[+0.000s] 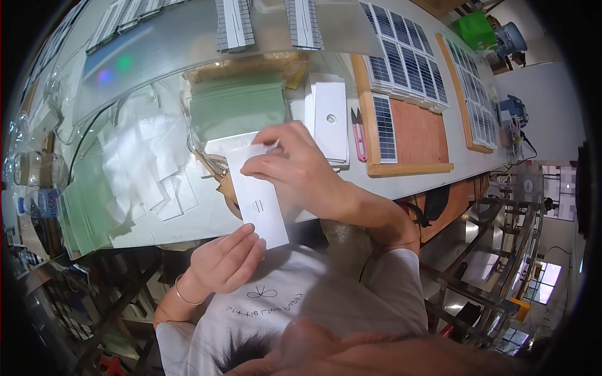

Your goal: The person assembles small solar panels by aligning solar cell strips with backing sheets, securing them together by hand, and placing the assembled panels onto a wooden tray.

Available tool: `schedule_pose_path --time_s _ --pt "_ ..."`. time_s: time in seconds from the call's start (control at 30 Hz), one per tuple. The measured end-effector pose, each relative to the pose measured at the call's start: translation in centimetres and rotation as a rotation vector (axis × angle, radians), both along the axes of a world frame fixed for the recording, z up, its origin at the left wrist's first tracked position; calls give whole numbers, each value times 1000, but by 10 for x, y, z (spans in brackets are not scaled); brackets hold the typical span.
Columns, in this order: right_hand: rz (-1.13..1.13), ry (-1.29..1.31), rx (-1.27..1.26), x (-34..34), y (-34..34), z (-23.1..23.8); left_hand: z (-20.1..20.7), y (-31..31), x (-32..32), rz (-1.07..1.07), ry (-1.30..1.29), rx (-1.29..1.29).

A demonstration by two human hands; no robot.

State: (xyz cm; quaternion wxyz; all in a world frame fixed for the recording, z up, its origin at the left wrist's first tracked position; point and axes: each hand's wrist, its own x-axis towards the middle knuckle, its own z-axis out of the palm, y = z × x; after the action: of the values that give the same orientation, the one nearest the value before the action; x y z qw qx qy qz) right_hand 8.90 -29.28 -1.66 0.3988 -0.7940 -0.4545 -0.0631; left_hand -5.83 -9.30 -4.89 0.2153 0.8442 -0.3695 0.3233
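A long white rectangular panel [263,216] with a small round slotted mark is held up at a tilt in front of me, over the table's near edge. My left hand [229,257] grips its lower end, fingers pressed together along the left side. Around the upper part, my right hand [291,160] is curled with bent fingers, its thumb lying across the panel. What lies under those fingers is partly hidden. Just beyond the panel is a stack of greenish clear sheets [238,103]. To its right lies a pile of white panels [330,135] with a round hole in the top one.
Pink-handled scissors [359,135] lie beside a wooden frame tray [411,169] holding small solar panels [401,62]. Loose white sheets [150,156] and more greenish sheets [91,200] cover the left side. A raised clear board [169,53] at the back carries strips of grey pieces [235,25].
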Motion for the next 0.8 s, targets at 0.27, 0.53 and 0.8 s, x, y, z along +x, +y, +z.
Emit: schedule_pose_path --time_s 0.27,0.53,0.8 --pt "122 152 49 5 -14 24 23 14 -10 -124 117 -87" --pt "-11 504 110 -16 -18 34 32 25 3 193 939 -1362" --pt "-41 603 134 -17 -14 30 27 37 6 239 1026 -1408"
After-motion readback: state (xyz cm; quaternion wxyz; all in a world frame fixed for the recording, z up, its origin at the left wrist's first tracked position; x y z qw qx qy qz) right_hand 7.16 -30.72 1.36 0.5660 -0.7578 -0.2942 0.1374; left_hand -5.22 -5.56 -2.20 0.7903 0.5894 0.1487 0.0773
